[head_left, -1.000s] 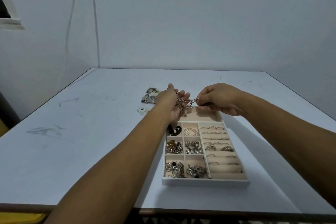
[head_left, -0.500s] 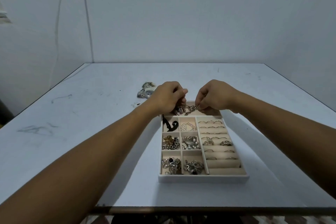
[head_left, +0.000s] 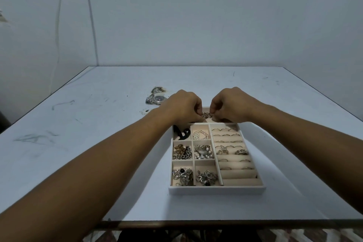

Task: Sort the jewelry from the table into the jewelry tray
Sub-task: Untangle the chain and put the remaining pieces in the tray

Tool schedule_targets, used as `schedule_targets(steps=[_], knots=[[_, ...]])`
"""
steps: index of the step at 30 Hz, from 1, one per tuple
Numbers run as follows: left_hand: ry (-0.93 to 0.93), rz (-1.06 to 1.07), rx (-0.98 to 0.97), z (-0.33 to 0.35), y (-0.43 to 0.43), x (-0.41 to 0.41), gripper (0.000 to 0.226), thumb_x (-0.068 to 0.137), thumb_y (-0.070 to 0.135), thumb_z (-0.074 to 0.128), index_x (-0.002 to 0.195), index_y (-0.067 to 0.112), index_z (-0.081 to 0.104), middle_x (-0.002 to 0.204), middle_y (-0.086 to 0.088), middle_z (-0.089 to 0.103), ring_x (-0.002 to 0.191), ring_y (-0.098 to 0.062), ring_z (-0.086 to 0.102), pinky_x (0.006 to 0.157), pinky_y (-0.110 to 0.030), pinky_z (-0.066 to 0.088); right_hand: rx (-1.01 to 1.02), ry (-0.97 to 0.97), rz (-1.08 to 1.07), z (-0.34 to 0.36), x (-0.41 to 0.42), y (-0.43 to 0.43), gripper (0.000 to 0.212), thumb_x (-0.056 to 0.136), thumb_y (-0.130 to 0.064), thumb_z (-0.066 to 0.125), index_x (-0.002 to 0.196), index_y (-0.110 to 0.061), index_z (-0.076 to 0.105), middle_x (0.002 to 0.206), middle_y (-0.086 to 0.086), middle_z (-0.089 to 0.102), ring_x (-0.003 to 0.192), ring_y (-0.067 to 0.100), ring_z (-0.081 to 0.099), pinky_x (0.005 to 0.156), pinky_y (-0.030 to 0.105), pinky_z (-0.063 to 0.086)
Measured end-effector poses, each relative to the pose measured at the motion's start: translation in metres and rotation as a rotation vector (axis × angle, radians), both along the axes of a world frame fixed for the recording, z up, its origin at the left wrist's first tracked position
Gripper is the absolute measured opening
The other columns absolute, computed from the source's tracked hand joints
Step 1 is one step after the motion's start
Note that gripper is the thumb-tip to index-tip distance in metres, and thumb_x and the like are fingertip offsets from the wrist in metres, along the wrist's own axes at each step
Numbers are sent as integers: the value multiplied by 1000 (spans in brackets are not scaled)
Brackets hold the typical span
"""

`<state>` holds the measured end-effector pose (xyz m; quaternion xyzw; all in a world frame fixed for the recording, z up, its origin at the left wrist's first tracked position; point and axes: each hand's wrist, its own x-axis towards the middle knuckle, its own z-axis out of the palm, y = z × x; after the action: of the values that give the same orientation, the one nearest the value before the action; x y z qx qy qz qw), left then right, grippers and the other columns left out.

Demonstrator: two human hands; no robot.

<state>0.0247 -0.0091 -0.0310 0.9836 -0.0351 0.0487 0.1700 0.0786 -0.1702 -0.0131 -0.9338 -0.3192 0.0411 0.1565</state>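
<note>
A white jewelry tray (head_left: 216, 190) with beige compartments lies on the table in front of me. Its left compartments hold chains, brooches and earrings; its right side has ring rolls with several rings. My left hand (head_left: 183, 107) and my right hand (head_left: 229, 104) are both over the tray's far compartment, knuckles up, fingers curled. Between them they pinch a metal chain bracelet (head_left: 206, 115), held low in that far compartment. A wristwatch (head_left: 157, 99) and another silver piece (head_left: 157, 90) lie on the table left of my left hand.
The white table (head_left: 78, 143) is scuffed, with a small bit of jewelry (head_left: 145, 112) near the watch. Its front edge runs close to me. Plain walls stand behind, with cables hanging at the left.
Both hands have come down with the bracelet from above the tray into its far compartment. My left hand has turned from palm-up to knuckles-up.
</note>
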Motion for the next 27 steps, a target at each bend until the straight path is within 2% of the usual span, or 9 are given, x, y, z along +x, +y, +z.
schedule_targets(steps=[2, 7, 10, 15, 18, 22, 24, 27], knots=[[12, -4, 14, 4, 3, -1, 19, 74, 33, 80, 85, 20, 71, 76, 10, 65, 80, -12, 63, 79, -33, 54, -6, -13, 28, -3, 1, 1, 13, 77, -18, 76, 90, -19, 75, 86, -2, 71, 84, 14, 64, 77, 28, 53], [14, 16, 84, 7, 15, -5, 11, 79, 26, 76, 76, 30, 65, 71, 14, 60, 80, -12, 63, 73, -31, 53, 21, -84, 67, -11, 2, 0, 9, 82, -10, 69, 85, -14, 76, 75, 1, 72, 73, 16, 68, 74, 33, 57], [-26, 33, 137, 5, 18, -5, 6, 82, 25, 72, 87, 28, 70, 79, 11, 60, 84, -13, 62, 70, -29, 51, 11, -141, 72, -15, 2, 0, 15, 82, -6, 64, 82, -15, 75, 70, 0, 70, 67, 16, 66, 70, 36, 58], [-70, 40, 129, 0, 24, -4, 9, 82, 24, 71, 90, 25, 70, 78, 11, 57, 85, -16, 62, 74, -32, 53, -28, -218, 79, -16, 3, 0, 15, 83, -7, 62, 86, -17, 74, 78, -1, 67, 76, 19, 63, 71, 38, 56], [-78, 35, 72, -2, 29, -5, 8, 81, 21, 72, 89, 21, 71, 83, 8, 66, 84, -12, 62, 76, -29, 52, -45, -241, 79, -17, 2, -1, 17, 84, -8, 60, 88, -17, 73, 83, -2, 63, 82, 20, 62, 72, 39, 55], [-30, 26, -30, 5, 34, -10, 10, 79, 27, 76, 87, 24, 73, 85, 11, 69, 77, 0, 59, 67, -21, 47, 35, -202, 88, -17, 0, 4, 14, 81, -15, 61, 84, -21, 73, 81, -5, 68, 77, 16, 63, 71, 38, 56], [27, 21, -28, 9, 38, -10, 15, 75, 33, 79, 87, 26, 73, 83, 14, 68, 75, 4, 58, 65, -18, 43, 62, -149, 92, -16, -3, 7, 10, 81, -24, 67, 88, -24, 73, 86, -8, 68, 82, 14, 62, 74, 36, 55], [98, 15, 16, 11, 41, -10, 19, 73, 34, 81, 89, 28, 72, 78, 17, 65, 72, 3, 57, 63, -18, 41, 52, -117, 87, -17, -4, 10, 16, 81, -33, 72, 95, -26, 73, 93, -8, 67, 86, 14, 61, 76, 33, 53]])
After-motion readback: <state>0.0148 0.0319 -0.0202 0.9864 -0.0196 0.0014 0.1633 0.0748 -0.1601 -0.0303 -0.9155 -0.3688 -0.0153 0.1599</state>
